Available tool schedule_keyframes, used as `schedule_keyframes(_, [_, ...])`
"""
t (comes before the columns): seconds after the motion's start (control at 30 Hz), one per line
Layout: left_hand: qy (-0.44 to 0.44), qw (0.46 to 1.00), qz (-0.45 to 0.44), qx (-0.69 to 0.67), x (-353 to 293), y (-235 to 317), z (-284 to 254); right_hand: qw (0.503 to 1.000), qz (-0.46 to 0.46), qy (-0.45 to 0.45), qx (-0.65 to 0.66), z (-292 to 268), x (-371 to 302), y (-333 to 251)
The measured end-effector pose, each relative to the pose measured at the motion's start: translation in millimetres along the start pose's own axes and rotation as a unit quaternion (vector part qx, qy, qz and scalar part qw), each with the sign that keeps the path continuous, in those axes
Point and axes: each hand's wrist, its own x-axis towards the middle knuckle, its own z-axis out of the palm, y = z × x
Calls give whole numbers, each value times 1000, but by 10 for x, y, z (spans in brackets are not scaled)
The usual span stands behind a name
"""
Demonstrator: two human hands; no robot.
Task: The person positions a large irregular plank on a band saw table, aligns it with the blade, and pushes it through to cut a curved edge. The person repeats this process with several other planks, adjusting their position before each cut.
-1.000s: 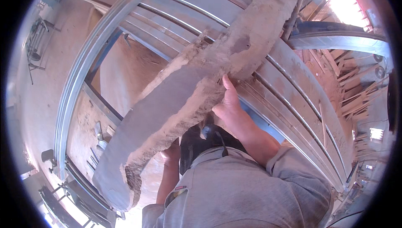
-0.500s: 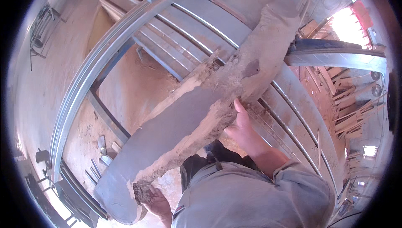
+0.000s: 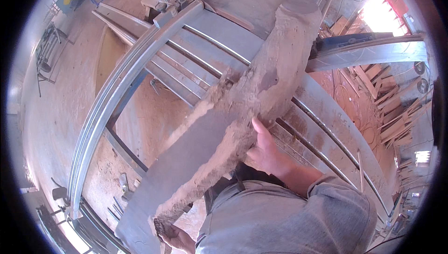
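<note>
A long, rough log (image 3: 205, 135) lies slantwise across the view, from lower left to upper right. It has bark-brown edges and a flat, greyish sawn face along its near part. My left hand (image 3: 179, 237) grips its ragged near end at the bottom of the view, with the fingers partly hidden. My right hand (image 3: 263, 149) holds the near edge at about mid-length, thumb up against the wood and the other fingers mostly hidden underneath. Beneath the log are the grey metal tables (image 3: 219, 30) of a saw-like machine, with long slots.
A curved-looking metal rail (image 3: 91, 146) runs along the left, with a clamp-like fitting (image 3: 165, 13) at its far end. Another metal beam (image 3: 368, 58) juts in from the right. Wood offcuts (image 3: 396, 109) are heaped on the right. Sawdust covers the floor (image 3: 144, 118).
The log has turned slightly, its far end shifting left. Both hands keep their hold and move with it. The whole view has also shifted a little.
</note>
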Motion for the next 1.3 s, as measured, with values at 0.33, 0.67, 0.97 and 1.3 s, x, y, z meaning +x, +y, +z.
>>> schedule_keyframes(0.33, [-154, 975, -123, -105, 661, -903, 1756, 987, 8, 64, 150, 553, 1300, -756])
schedule_keyframes(0.67, [-137, 966, -190, -106, 1482, -2017, 1996, 705, -104, -312, -628, 604, 400, 618])
schedule_keyframes(0.97, [-68, 961, -211, -166, 1255, -2228, 2066, 424, -36, -334, -841, 489, 535, 1136])
schedule_keyframes(1.3, [-225, 907, -356, -4, 956, -2717, 1858, 448, -89, -323, -829, 454, 503, 1257])
